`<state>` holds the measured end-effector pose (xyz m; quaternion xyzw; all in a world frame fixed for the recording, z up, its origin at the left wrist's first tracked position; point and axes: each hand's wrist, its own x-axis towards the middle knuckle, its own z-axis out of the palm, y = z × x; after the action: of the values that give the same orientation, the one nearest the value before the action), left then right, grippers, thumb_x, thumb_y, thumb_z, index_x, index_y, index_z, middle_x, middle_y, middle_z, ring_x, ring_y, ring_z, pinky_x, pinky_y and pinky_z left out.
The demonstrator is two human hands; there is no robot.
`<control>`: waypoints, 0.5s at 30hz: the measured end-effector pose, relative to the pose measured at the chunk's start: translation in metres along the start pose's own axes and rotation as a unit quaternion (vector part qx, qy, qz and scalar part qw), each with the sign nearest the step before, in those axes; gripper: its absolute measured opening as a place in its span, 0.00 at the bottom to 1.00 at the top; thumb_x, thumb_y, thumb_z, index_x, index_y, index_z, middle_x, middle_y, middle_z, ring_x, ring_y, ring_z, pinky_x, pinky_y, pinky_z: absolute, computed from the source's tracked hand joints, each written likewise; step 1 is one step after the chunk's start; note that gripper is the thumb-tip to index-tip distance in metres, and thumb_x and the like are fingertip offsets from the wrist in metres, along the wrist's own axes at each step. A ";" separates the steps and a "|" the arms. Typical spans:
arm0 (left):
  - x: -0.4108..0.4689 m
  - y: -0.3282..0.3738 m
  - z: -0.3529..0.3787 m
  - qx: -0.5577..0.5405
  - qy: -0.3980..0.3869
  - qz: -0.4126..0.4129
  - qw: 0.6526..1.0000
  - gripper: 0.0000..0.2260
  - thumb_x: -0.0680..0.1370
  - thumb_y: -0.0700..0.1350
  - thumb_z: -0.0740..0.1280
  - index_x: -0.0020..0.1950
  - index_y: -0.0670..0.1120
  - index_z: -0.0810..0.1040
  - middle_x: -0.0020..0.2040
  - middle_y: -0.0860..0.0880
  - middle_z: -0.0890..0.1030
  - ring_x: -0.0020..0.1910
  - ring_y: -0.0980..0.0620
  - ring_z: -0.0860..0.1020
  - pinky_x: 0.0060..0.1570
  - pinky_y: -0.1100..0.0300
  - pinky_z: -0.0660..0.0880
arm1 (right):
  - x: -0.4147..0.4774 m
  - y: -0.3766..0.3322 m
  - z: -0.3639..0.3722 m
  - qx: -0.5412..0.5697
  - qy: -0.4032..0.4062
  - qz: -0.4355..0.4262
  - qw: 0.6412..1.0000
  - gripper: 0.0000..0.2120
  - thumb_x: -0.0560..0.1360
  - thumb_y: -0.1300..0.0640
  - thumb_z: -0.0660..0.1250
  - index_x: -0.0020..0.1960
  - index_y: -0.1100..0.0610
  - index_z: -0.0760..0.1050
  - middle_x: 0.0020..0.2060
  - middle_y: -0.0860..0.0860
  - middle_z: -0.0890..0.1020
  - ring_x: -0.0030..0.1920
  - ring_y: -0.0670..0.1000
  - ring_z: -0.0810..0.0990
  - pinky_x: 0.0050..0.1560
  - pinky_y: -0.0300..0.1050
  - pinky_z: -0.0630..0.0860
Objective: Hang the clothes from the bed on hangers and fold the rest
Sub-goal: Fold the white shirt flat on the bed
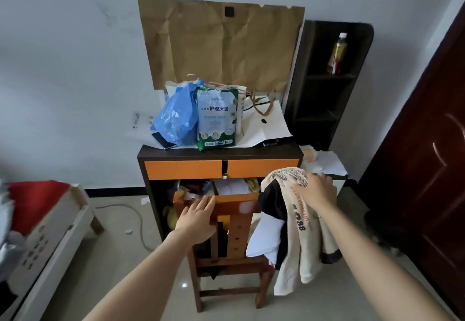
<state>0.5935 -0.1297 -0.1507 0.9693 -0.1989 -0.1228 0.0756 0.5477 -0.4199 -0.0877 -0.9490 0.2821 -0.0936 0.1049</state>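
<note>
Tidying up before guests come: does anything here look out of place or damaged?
The brown paper above the desk is creased and torn along its top edge. A cream printed garment hangs bunched over one corner of the chair with black and white clothes, the right hand resting on it.

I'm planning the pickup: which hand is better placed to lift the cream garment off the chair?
Right. The right hand rests on the cream garment draped over the chair; the left hand lies on its bare top rail, away from the garment.
</note>
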 end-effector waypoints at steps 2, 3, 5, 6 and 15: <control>0.001 0.004 -0.007 -0.006 -0.014 -0.009 1.000 0.33 0.78 0.49 0.59 0.78 0.53 0.44 0.78 0.51 0.45 0.77 0.50 0.45 0.73 0.50 0.47 | 0.011 0.001 -0.007 0.010 -0.026 -0.024 0.999 0.11 0.75 0.52 0.65 0.54 0.58 0.75 0.53 0.55 0.78 0.53 0.57 0.76 0.46 0.46 0.71; 0.001 0.005 -0.009 -0.006 -0.021 -0.012 1.000 0.33 0.78 0.49 0.59 0.78 0.52 0.45 0.78 0.51 0.45 0.77 0.50 0.45 0.73 0.50 0.47 | 0.015 0.002 -0.011 0.029 -0.041 -0.029 0.998 0.06 0.75 0.55 0.64 0.50 0.57 0.75 0.49 0.53 0.79 0.48 0.55 0.77 0.42 0.45 0.70; 0.000 0.006 -0.010 -0.010 -0.027 -0.018 0.999 0.32 0.78 0.48 0.59 0.78 0.52 0.46 0.78 0.51 0.45 0.77 0.50 0.45 0.73 0.50 0.48 | 0.021 0.005 -0.016 0.085 -0.063 -0.040 0.994 0.02 0.76 0.59 0.63 0.44 0.56 0.71 0.41 0.52 0.78 0.40 0.53 0.75 0.37 0.44 0.68; -0.001 0.007 -0.010 -0.012 -0.030 -0.020 0.999 0.32 0.78 0.47 0.59 0.78 0.52 0.46 0.78 0.51 0.45 0.77 0.50 0.45 0.73 0.50 0.48 | 0.023 0.005 -0.019 0.113 -0.058 -0.051 0.991 0.05 0.76 0.59 0.64 0.42 0.56 0.70 0.39 0.52 0.77 0.38 0.52 0.74 0.37 0.44 0.67; -0.003 0.016 -0.016 -0.025 -0.037 -0.041 0.998 0.33 0.77 0.48 0.60 0.78 0.52 0.48 0.78 0.50 0.45 0.77 0.48 0.46 0.74 0.48 0.49 | 0.035 -0.023 -0.127 0.393 0.092 -0.182 0.897 0.11 0.76 0.59 0.64 0.38 0.50 0.65 0.35 0.47 0.70 0.35 0.44 0.69 0.37 0.38 0.66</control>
<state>0.5891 -0.1410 -0.1317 0.9692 -0.1586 -0.1666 0.0877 0.5579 -0.4393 0.0437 -0.8522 0.0535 -0.3013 0.4244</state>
